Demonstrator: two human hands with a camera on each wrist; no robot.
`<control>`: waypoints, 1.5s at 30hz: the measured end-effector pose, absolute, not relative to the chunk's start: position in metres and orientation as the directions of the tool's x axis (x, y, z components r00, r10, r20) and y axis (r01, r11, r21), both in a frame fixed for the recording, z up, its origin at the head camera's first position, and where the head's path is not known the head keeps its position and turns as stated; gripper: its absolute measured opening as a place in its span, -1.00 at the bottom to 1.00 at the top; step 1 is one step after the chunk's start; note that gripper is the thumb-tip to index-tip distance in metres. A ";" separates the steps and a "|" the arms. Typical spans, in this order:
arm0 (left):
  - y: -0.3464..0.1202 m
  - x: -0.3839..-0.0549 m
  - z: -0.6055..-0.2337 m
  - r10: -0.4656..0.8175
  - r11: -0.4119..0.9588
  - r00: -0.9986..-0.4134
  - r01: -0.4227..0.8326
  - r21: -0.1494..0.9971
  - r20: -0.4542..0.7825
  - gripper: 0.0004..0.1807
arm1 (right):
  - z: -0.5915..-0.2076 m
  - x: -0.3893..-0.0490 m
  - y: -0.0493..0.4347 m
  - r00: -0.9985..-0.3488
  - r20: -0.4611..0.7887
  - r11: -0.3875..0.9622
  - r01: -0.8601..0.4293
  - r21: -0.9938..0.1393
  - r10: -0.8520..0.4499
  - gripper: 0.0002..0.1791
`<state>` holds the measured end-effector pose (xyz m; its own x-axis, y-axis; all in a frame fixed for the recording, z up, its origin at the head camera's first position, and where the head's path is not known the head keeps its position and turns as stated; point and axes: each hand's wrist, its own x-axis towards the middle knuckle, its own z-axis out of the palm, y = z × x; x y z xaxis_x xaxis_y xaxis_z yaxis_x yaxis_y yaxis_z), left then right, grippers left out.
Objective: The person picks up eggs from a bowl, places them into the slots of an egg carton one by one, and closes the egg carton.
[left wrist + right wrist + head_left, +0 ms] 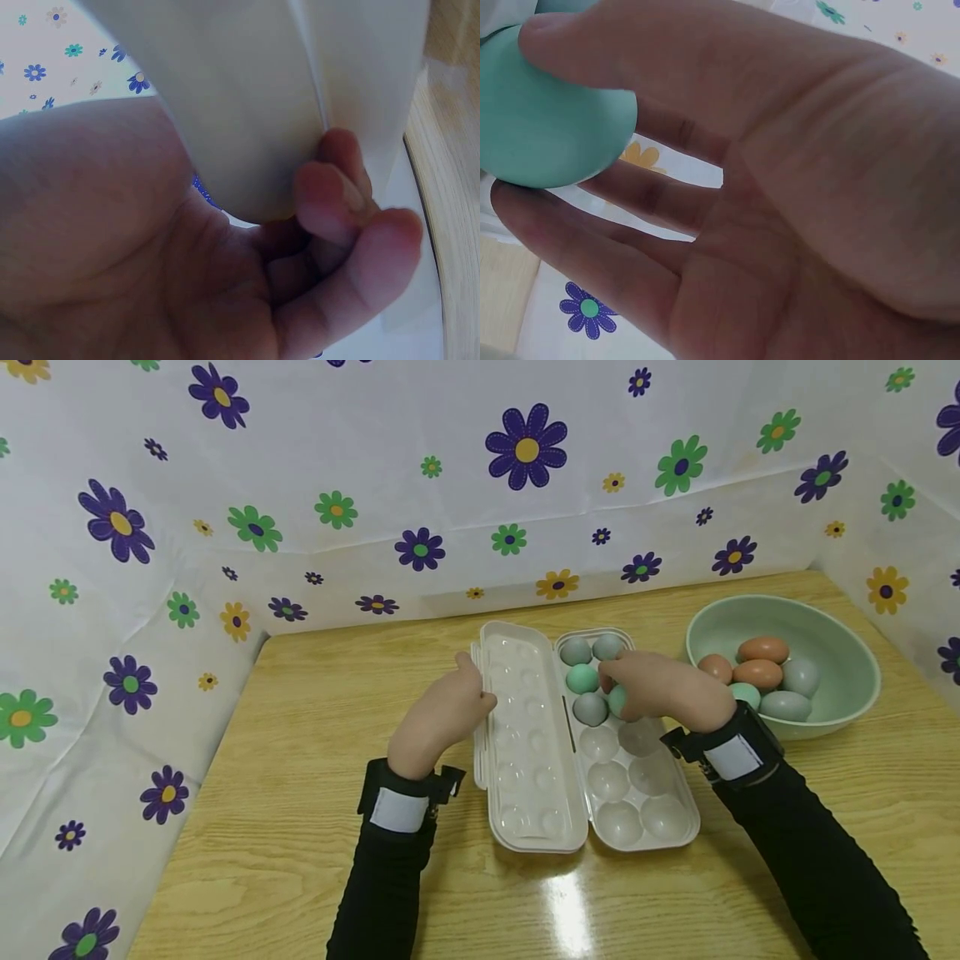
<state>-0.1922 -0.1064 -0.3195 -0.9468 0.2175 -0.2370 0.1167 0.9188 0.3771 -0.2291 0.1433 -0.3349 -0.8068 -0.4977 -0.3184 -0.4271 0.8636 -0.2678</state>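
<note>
An opened egg carton (573, 827) lies on the table, its lid (517, 810) to the left and its cupped base (678, 827) to the right. My left hand (447, 714) grips the lid's outer left edge, with fingers curled at the rim in the left wrist view. Between thumb and fingers, my right hand (667, 687) pinches a green egg (562, 120) over the base's right row, beside a grey egg (590, 709). Another green egg (582, 678) and two grey-blue eggs sit in the far cups. Several near cups (619, 823) hold nothing.
A pale green bowl (847, 643) stands at the right, close to my right hand, with brown eggs (763, 649), grey eggs (786, 706) and a green one in it. Flower-printed cloth (360, 452) closes off the back and both sides of the wooden table (300, 760).
</note>
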 end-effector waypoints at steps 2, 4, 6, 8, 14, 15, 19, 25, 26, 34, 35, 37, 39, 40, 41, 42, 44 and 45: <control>-0.107 -0.192 -0.320 0.219 0.919 -0.947 0.119 0.375 -0.235 -0.20 | -0.335 -0.229 0.143 -0.812 -0.314 0.866 -0.420 -0.270 -0.492 -0.63; -0.107 -0.193 -0.320 0.220 0.919 -0.947 0.121 0.375 -0.234 -0.20 | -0.338 -0.230 0.144 -0.818 -0.310 0.870 -0.414 -0.267 -0.484 -0.65; -0.107 -0.193 -0.320 0.222 0.919 -0.947 0.125 0.373 -0.230 -0.20 | -0.338 -0.230 0.144 -0.822 -0.306 0.873 -0.410 -0.265 -0.479 -0.67; -0.107 -0.192 -0.319 0.226 0.919 -0.947 0.130 0.372 -0.229 -0.19 | -0.339 -0.230 0.144 -0.826 -0.307 0.876 -0.405 -0.263 -0.474 -0.67; -0.106 -0.192 -0.318 0.232 0.919 -0.944 0.133 0.372 -0.233 -0.19 | -0.334 -0.228 0.143 -0.822 -0.319 0.878 -0.402 -0.260 -0.471 -0.70; -0.106 -0.193 -0.318 0.230 0.918 -0.944 0.131 0.375 -0.235 -0.19 | -0.334 -0.228 0.142 -0.821 -0.322 0.878 -0.403 -0.257 -0.471 -0.70; -0.107 -0.193 -0.317 0.232 0.912 -0.947 0.132 0.388 -0.222 -0.19 | -0.331 -0.230 0.142 -0.822 -0.322 0.880 -0.409 -0.242 -0.471 -0.71; -0.108 -0.192 -0.317 0.229 0.913 -0.948 0.131 0.385 -0.219 -0.20 | -0.332 -0.230 0.141 -0.818 -0.331 0.880 -0.402 -0.252 -0.469 -0.72; -0.107 -0.191 -0.317 0.228 0.914 -0.948 0.129 0.384 -0.224 -0.20 | -0.333 -0.230 0.141 -0.816 -0.335 0.879 -0.402 -0.257 -0.471 -0.72; -0.107 -0.192 -0.318 0.224 0.916 -0.949 0.127 0.381 -0.223 -0.20 | -0.339 -0.228 0.147 -0.804 -0.284 0.849 -0.460 -0.260 -0.523 -0.74; -0.107 -0.193 -0.318 0.225 0.917 -0.949 0.129 0.378 -0.222 -0.20 | -0.341 -0.228 0.148 -0.803 -0.274 0.845 -0.470 -0.254 -0.529 -0.74; -0.106 -0.193 -0.319 0.226 0.918 -0.949 0.134 0.372 -0.218 -0.20 | -0.343 -0.227 0.150 -0.804 -0.258 0.841 -0.480 -0.251 -0.536 -0.74; -0.106 -0.194 -0.319 0.232 0.918 -0.949 0.141 0.371 -0.213 -0.20 | -0.346 -0.226 0.152 -0.812 -0.244 0.844 -0.477 -0.247 -0.530 -0.74; -0.106 -0.194 -0.319 0.235 0.918 -0.949 0.144 0.370 -0.213 -0.20 | -0.347 -0.226 0.152 -0.815 -0.239 0.845 -0.475 -0.246 -0.528 -0.73; -0.105 -0.194 -0.320 0.232 0.917 -0.949 0.140 0.373 -0.215 -0.20 | -0.347 -0.225 0.153 -0.819 -0.234 0.847 -0.471 -0.247 -0.524 -0.73; -0.105 -0.194 -0.320 0.231 0.918 -0.948 0.139 0.371 -0.217 -0.20 | -0.348 -0.225 0.154 -0.820 -0.227 0.845 -0.473 -0.249 -0.526 -0.73; -0.105 -0.194 -0.320 0.225 0.921 -0.948 0.132 0.368 -0.225 -0.20 | -0.350 -0.224 0.155 -0.821 -0.216 0.843 -0.477 -0.247 -0.528 -0.73; -0.104 -0.194 -0.320 0.222 0.921 -0.948 0.126 0.369 -0.229 -0.20 | -0.351 -0.224 0.156 -0.821 -0.212 0.842 -0.480 -0.247 -0.530 -0.73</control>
